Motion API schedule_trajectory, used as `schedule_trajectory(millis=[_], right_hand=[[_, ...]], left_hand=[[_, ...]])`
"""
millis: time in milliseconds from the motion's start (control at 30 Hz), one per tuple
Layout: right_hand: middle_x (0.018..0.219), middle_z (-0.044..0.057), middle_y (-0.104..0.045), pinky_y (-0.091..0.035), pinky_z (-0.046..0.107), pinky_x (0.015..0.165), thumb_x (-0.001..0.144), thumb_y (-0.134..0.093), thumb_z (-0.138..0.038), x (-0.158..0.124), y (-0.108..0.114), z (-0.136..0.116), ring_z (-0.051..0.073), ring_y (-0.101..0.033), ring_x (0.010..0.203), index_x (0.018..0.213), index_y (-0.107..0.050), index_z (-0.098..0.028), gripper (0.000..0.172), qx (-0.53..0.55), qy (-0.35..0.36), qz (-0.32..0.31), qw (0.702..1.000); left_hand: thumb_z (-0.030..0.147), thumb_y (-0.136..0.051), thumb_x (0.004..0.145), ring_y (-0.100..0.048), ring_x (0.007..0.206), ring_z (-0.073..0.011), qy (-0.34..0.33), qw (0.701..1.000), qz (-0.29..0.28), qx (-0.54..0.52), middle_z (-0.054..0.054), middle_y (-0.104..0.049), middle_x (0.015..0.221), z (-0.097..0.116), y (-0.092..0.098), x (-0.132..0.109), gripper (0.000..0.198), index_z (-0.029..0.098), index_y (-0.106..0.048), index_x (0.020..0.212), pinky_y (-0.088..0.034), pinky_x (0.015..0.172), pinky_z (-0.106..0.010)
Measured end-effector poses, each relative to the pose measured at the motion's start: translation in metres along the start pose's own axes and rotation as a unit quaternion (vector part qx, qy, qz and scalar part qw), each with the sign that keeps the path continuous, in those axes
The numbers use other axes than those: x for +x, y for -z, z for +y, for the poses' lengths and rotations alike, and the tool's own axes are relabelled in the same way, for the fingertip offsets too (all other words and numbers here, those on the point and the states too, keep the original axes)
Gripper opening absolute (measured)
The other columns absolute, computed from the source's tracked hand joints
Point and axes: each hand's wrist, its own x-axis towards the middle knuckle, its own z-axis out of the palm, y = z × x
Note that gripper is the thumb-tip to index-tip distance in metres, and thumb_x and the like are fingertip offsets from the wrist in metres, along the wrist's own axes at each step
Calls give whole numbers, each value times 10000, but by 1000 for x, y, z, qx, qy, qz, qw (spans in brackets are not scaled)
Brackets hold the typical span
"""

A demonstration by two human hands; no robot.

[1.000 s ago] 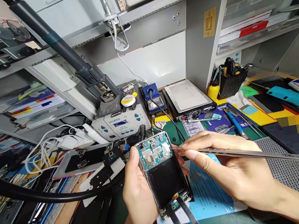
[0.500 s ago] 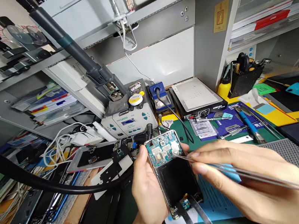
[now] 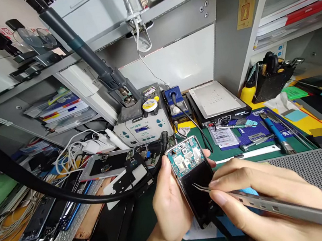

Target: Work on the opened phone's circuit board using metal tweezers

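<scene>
My left hand is wrapped round an opened phone, tilted with its top away from me. A blue-green circuit board with silver shields fills the phone's upper end; below it is a black flat area. A black ribbon cable hangs from the lower end. Pinched in my right hand is a pair of metal tweezers, its broad side turned up. The tips are over the black area just below the board; I cannot tell whether they touch it. Nothing shows between them.
A hot air station, a soldering iron in a blue stand and a flat heating plate line the back. Phone parts are piled at left. A thick black hose loops across. A brush and grey perforated mat are at right.
The tweezer tips have gone from the board's lower edge down over the black area, and the tweezers have rolled broad side up. The phone has tilted slightly; the view has shifted.
</scene>
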Motion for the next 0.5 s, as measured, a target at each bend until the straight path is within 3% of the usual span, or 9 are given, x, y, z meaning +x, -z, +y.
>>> schedule_trajectory(millis=[100,200,300,400,500], right_hand=[[876,-55,-773,-591,100,720,918,-700,-115,-2,1,0,90,-745,725,921,-717,-247,133,12,-66,18,998],[845,-93,-771,-584,104,629,936,-737,-204,-4,4,2,92,-734,670,958,-740,-308,106,21,-107,64,992],[792,-101,-758,-575,103,604,949,-736,-257,-1,13,4,85,-702,618,934,-761,-334,82,23,-114,126,985],[778,-101,-748,-559,91,621,944,-743,-284,3,22,3,73,-679,612,906,-770,-343,75,20,-118,173,978],[751,-102,-739,-549,99,579,952,-750,-294,5,25,1,68,-664,570,911,-765,-338,61,55,-125,147,980]], left_hand=[[625,-435,998,-668,1189,-376,-17,998,-42,41,-166,-762,1167,1,6,2,613,133,-768,1152,-502,1078,-529],[511,-632,942,-684,1158,-351,-98,987,-77,105,-129,-740,1222,2,14,8,456,206,-716,1272,-556,1009,-490],[406,-744,871,-719,1071,-311,-162,970,-79,165,-91,-728,1213,4,21,14,513,257,-666,1355,-592,946,-443],[383,-768,825,-723,1086,-322,-178,962,-77,194,-84,-730,1195,8,27,19,563,244,-667,1361,-582,987,-459],[327,-784,782,-657,1244,-380,-201,953,-98,202,-78,-712,1279,15,31,20,631,251,-639,1391,-523,1097,-512]])
